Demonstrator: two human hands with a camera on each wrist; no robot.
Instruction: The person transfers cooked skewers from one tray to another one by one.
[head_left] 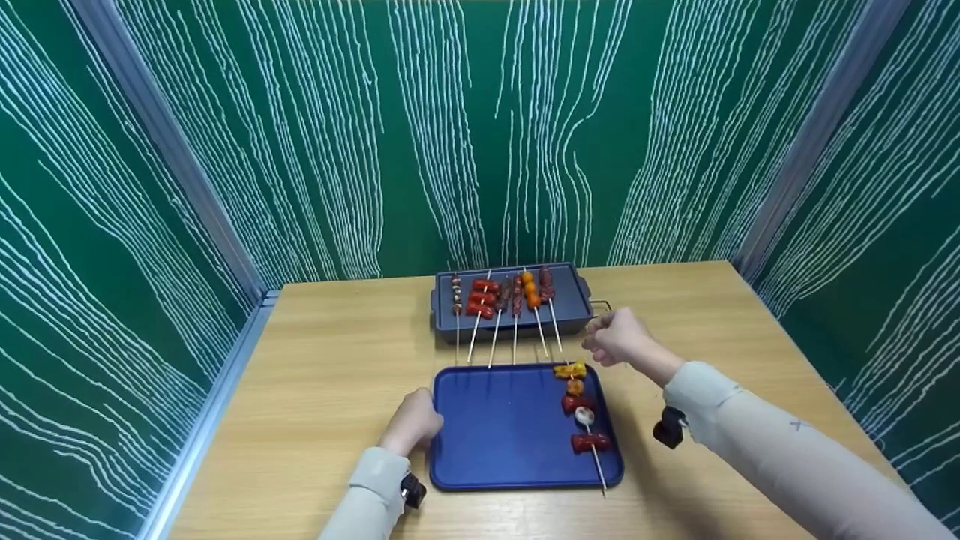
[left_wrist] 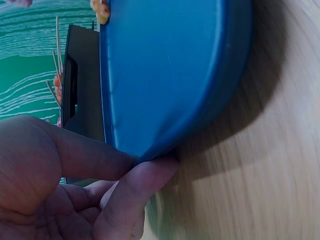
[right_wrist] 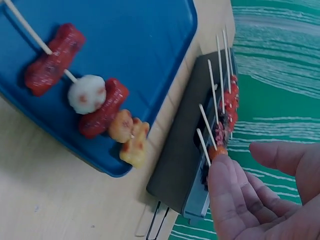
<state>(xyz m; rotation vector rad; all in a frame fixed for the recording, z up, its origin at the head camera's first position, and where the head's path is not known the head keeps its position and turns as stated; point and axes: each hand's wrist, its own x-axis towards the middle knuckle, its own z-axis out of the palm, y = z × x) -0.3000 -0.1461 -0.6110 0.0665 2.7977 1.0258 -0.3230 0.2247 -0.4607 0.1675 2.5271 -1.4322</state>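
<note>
A blue tray [head_left: 502, 427] lies on the table, with one mixed skewer [head_left: 576, 403] along its right side, bearing red, white, orange and yellow pieces. My left hand [head_left: 414, 421] pinches the tray's left rim between thumb and finger, as the left wrist view [left_wrist: 105, 185] shows up close. Beyond the tray stands a dark grill [head_left: 566, 315] with several skewers [head_left: 480, 300] laid across it, their sticks pointing toward me. Above the table, just right of the tray's far corner and near the grill's handle, is my right hand [head_left: 619, 337]. In the right wrist view its thumb and fingers [right_wrist: 225, 195] are apart and hold nothing.
A wire handle [head_left: 601, 306] juts from the grill's right end. The wooden table [head_left: 322, 375] extends to both sides. Green panels with white lines [head_left: 420, 135] and metal posts [head_left: 172, 142] enclose the table at the back and sides.
</note>
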